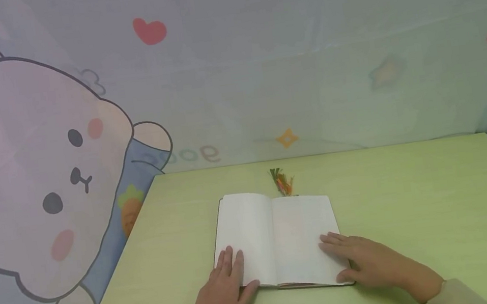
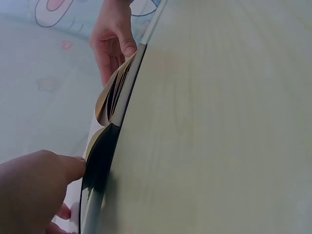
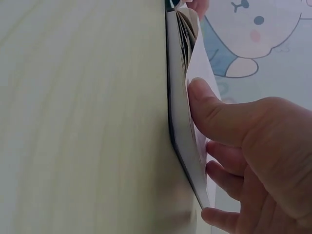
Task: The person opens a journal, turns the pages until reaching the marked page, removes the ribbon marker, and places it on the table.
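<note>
Book (image 1: 277, 250) lies open on the pale green table (image 1: 421, 205) in the head view, a tassel (image 1: 282, 183) extending past its far edge. Left hand (image 1: 222, 294) rests on the left page (image 1: 251, 230), fingers straight; right hand (image 1: 371, 261) rests on the right page (image 1: 303, 241) at its outer edge, fingers extended. Left wrist view: left thumb at the book's lower edge, pages arched. Right wrist view: right thumb on the page edge, fingers loosely extended, not gripping.
</note>
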The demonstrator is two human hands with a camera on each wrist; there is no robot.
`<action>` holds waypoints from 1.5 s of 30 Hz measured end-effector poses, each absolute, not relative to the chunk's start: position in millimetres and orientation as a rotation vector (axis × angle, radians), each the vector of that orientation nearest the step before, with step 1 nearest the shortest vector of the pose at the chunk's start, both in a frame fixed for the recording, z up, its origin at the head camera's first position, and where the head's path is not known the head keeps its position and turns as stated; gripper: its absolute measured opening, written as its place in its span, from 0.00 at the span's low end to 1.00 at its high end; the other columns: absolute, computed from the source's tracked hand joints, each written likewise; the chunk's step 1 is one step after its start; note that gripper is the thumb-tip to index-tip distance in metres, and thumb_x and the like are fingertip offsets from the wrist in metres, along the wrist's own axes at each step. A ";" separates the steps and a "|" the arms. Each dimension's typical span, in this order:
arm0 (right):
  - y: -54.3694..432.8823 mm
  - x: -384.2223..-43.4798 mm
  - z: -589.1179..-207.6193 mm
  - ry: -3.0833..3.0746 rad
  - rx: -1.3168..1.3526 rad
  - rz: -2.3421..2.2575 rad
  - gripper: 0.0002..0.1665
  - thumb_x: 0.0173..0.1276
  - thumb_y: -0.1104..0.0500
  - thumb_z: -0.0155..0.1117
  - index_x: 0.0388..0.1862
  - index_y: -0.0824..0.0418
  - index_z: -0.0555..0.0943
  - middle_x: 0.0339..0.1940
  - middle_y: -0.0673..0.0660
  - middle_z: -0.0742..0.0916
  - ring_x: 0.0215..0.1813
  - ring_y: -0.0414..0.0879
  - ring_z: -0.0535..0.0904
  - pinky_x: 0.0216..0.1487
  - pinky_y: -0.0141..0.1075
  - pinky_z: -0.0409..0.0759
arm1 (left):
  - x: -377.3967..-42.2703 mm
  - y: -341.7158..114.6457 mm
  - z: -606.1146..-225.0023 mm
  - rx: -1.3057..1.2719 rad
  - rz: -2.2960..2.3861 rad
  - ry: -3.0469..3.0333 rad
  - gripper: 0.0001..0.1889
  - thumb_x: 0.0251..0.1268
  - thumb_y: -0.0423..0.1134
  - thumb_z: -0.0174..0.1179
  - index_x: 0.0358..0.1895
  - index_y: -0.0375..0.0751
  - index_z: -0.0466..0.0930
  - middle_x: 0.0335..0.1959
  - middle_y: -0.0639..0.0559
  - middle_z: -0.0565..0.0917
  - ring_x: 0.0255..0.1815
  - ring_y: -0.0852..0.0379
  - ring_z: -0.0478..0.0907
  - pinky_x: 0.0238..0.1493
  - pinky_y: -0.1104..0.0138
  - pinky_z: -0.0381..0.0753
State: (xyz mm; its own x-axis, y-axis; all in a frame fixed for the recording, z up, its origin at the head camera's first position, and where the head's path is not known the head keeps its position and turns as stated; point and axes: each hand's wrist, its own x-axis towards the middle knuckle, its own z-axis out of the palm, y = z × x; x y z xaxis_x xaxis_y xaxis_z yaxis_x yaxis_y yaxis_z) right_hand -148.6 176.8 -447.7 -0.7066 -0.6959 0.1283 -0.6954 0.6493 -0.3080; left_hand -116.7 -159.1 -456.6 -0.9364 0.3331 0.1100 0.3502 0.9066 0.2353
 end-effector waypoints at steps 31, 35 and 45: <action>145.8 -146.6 -445.4 3.059 -1.287 -0.509 0.42 0.65 0.37 0.54 0.67 0.64 0.66 0.67 0.57 0.70 0.67 0.53 0.65 0.65 0.56 0.56 | -115.3 -154.2 -454.3 -0.548 -0.207 -2.937 0.41 0.65 0.67 0.39 0.68 0.35 0.61 0.69 0.38 0.61 0.69 0.39 0.56 0.61 0.48 0.65; 142.1 -146.3 -443.7 3.066 -1.304 -0.502 0.42 0.65 0.36 0.53 0.68 0.63 0.65 0.68 0.56 0.70 0.68 0.53 0.64 0.66 0.56 0.53 | -116.3 -153.7 -453.2 -0.535 -0.181 -2.922 0.43 0.63 0.70 0.36 0.67 0.35 0.63 0.68 0.39 0.63 0.68 0.39 0.57 0.61 0.48 0.65; 131.9 -141.9 -443.5 3.107 -1.438 -0.468 0.41 0.66 0.38 0.53 0.68 0.64 0.64 0.69 0.58 0.68 0.68 0.53 0.63 0.67 0.56 0.52 | -117.2 -149.5 -448.6 -0.472 -0.118 -2.825 0.46 0.58 0.73 0.41 0.62 0.32 0.69 0.62 0.40 0.71 0.64 0.41 0.65 0.56 0.50 0.71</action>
State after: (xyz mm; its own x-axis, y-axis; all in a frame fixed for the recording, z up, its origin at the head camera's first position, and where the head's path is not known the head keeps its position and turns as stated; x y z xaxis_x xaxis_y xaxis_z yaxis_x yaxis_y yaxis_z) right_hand -141.9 131.9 -443.5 -0.6132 -0.6882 0.3877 -0.7719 0.6262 -0.1094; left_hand -117.2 -149.5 -448.6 -0.9091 0.3075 0.2811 0.3299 0.9434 0.0349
